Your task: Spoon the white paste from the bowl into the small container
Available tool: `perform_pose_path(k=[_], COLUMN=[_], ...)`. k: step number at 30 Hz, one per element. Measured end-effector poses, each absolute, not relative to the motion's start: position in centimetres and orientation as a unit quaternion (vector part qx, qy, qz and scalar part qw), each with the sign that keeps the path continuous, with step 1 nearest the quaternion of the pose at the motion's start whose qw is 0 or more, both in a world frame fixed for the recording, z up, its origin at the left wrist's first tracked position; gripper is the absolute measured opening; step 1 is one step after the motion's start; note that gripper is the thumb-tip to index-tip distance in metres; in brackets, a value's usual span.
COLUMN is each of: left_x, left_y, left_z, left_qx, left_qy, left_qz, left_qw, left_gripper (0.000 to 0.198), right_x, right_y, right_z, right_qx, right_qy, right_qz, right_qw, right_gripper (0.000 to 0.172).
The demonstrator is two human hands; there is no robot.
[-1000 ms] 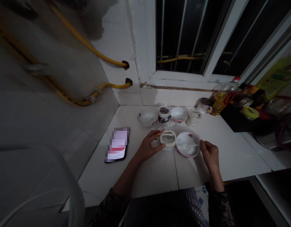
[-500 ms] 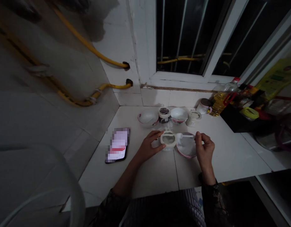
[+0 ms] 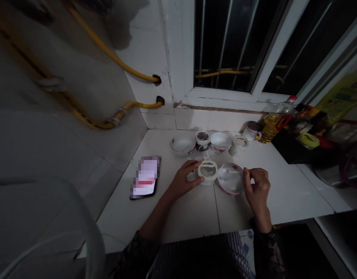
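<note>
My left hand grips a round, clear container with a wide white rim, which stands on the white counter. To its right is a shallow white bowl with a pink edge, holding white powder. A small white spoon lies inside that bowl. My right hand hangs just beyond the bowl's right rim, its fingers apart and nothing visible in them.
A phone with a blurred screen lies to the left. Along the back stand two bowls, several small jars and a mug. An oil bottle and a black tray sit at right. Yellow gas hoses run along the wall.
My right hand has let go of the spoon and moved right, away from the bowl. The spoon now rests in the bowl. My left hand stays on the container.
</note>
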State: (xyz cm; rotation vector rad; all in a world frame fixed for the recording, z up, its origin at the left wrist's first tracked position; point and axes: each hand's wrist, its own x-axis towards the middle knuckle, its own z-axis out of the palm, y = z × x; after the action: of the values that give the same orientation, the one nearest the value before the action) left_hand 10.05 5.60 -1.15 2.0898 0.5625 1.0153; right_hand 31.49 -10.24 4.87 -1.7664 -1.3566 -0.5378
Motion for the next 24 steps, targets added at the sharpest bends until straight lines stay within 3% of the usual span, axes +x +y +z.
perform_pose_path(k=[9,24], left_x=[10.0,10.0], left_y=[5.6,5.5], left_z=[-0.9,-0.8], left_qx=[0.815,0.812], left_qy=[0.204,0.211], left_qz=[0.398,0.394], left_qw=[0.368,0.376], left_gripper=[0.05,0.05], right_x=[32.5,32.3], right_y=[-10.6,-10.1], right_z=[3.0,2.7], right_qx=[-0.731,-0.75], right_qy=[-0.562,-0.513], right_qz=[-0.14,-0.105], right_qw=[0.361,0.403], right_gripper=[0.041,0.046])
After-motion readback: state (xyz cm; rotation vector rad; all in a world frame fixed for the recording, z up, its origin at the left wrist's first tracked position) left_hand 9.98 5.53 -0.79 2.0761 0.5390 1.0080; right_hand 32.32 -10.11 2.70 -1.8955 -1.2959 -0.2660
